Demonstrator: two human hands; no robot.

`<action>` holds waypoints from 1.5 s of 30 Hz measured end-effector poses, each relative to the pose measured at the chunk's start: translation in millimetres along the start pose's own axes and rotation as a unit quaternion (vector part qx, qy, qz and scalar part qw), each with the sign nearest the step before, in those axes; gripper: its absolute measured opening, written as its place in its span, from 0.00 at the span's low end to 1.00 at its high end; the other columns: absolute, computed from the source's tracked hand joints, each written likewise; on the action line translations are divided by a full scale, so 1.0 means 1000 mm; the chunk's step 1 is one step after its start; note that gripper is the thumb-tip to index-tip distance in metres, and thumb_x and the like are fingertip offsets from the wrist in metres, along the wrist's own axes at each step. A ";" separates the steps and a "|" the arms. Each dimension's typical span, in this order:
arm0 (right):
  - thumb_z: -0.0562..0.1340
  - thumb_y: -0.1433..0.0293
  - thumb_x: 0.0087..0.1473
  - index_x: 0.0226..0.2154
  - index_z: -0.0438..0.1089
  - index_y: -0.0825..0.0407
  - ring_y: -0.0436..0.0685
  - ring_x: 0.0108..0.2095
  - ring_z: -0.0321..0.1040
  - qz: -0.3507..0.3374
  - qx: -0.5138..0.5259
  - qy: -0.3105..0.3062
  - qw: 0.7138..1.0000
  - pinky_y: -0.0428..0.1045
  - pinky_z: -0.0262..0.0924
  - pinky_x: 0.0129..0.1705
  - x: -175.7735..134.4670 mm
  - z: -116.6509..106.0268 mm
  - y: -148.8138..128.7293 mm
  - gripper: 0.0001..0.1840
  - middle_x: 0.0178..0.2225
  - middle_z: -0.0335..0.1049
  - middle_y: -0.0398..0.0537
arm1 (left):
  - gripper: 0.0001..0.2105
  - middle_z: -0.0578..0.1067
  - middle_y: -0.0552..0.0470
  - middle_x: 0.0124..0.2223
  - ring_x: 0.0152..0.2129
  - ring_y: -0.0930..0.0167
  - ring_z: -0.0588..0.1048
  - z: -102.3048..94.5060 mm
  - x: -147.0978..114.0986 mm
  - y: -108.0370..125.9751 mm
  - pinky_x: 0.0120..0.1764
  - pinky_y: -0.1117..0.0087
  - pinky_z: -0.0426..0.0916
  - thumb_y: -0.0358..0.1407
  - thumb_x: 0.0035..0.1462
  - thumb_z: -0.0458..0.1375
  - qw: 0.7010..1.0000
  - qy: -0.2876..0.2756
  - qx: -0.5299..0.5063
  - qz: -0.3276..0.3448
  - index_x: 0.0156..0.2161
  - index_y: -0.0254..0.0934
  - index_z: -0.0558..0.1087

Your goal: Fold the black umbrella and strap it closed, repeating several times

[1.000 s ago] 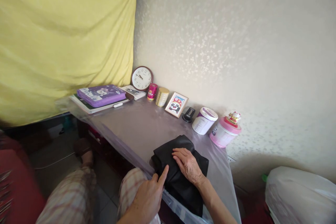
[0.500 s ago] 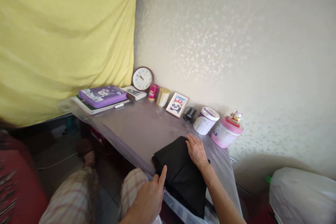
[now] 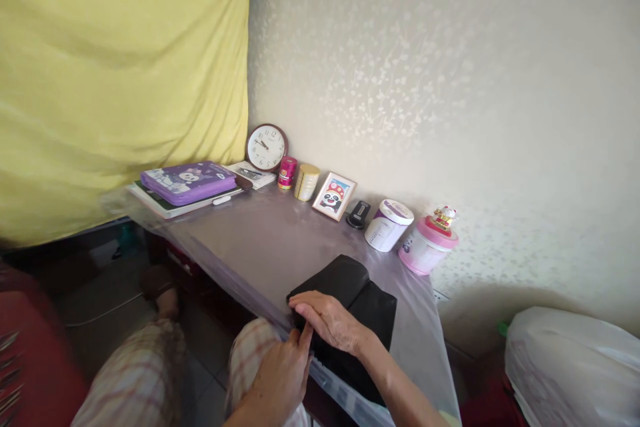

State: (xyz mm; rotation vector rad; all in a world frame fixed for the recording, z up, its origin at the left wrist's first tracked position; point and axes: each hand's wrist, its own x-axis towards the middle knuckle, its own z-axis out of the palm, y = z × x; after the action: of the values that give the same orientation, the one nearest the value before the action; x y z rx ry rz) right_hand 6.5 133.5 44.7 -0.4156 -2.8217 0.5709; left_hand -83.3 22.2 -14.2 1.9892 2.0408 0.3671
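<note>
A folded black cloth point(image 3: 373, 310) lies on the near right part of the table, its near end at the front edge. My right hand point(image 3: 327, 321) rests flat across its left side, fingers stretched out and close together. My left hand point(image 3: 280, 373) is at the cloth's near left edge, one finger extended and touching the underside of my right hand. The other fingers of my left hand are curled at the edge and partly hidden, seemingly gripping the cloth there.
The table point(image 3: 240, 240) has a plastic cover. Along the wall stand a clock point(image 3: 267, 147), a pink can point(image 3: 287, 173), a yellow-lidded jar point(image 3: 307, 183), a panda picture frame point(image 3: 335, 197), a white tub point(image 3: 389, 227) and a pink-lidded tub point(image 3: 427, 247). A purple case point(image 3: 189, 183) lies on books.
My right hand has slid from the cloth's far right edge to its left side, meeting my left hand. A fold now shows on the cloth. My left hand has barely moved.
</note>
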 end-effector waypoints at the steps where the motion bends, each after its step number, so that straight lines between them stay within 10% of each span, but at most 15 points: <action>1: 0.44 0.65 0.65 0.46 0.68 0.52 0.49 0.49 0.65 0.012 -0.011 0.015 1.000 0.45 0.57 0.52 -0.001 -0.002 0.007 0.20 0.47 0.71 0.46 | 0.24 0.72 0.42 0.46 0.31 0.66 0.75 -0.001 0.000 0.000 0.32 0.67 0.67 0.29 0.60 0.44 1.000 -0.001 0.004 0.001 0.62 0.34 0.53; 11: 0.52 0.69 0.59 0.41 0.71 0.51 0.58 0.47 0.68 0.207 -0.232 0.198 0.930 0.55 0.61 0.50 -0.033 -0.045 0.101 0.14 0.46 0.71 0.53 | 0.27 0.73 0.42 0.43 0.31 0.65 0.75 -0.013 -0.005 0.005 0.31 0.67 0.66 0.27 0.60 0.44 0.999 -0.019 0.049 -0.012 0.64 0.33 0.45; 17: 0.50 0.72 0.58 0.41 0.71 0.48 0.57 0.42 0.70 0.187 -0.245 0.226 0.924 0.53 0.66 0.45 -0.107 -0.070 0.081 0.16 0.43 0.72 0.50 | 0.27 0.73 0.43 0.43 0.32 0.65 0.75 -0.011 -0.004 0.005 0.32 0.68 0.66 0.27 0.60 0.43 0.999 -0.026 0.037 -0.017 0.64 0.34 0.45; 25: 0.51 0.71 0.59 0.46 0.68 0.46 0.53 0.42 0.69 0.173 -0.210 0.193 0.943 0.47 0.67 0.41 -0.164 -0.030 0.034 0.16 0.48 0.64 0.51 | 0.26 0.72 0.44 0.43 0.30 0.67 0.75 -0.012 -0.003 0.004 0.30 0.70 0.65 0.29 0.61 0.42 0.998 -0.029 0.050 -0.010 0.64 0.33 0.44; 45: 0.48 0.69 0.61 0.40 0.64 0.49 0.54 0.43 0.67 0.089 -0.102 0.273 0.952 0.50 0.63 0.45 -0.034 -0.035 0.045 0.11 0.40 0.67 0.50 | 0.26 0.72 0.43 0.44 0.32 0.66 0.75 -0.013 -0.003 0.004 0.32 0.69 0.66 0.28 0.60 0.42 0.999 -0.025 0.043 -0.017 0.64 0.35 0.47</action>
State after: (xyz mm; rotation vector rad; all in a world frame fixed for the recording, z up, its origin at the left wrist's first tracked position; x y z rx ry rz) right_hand 58.6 174.3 51.8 -0.7441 -2.3220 0.1544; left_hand -84.2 19.0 -0.7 1.9889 2.0913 0.2236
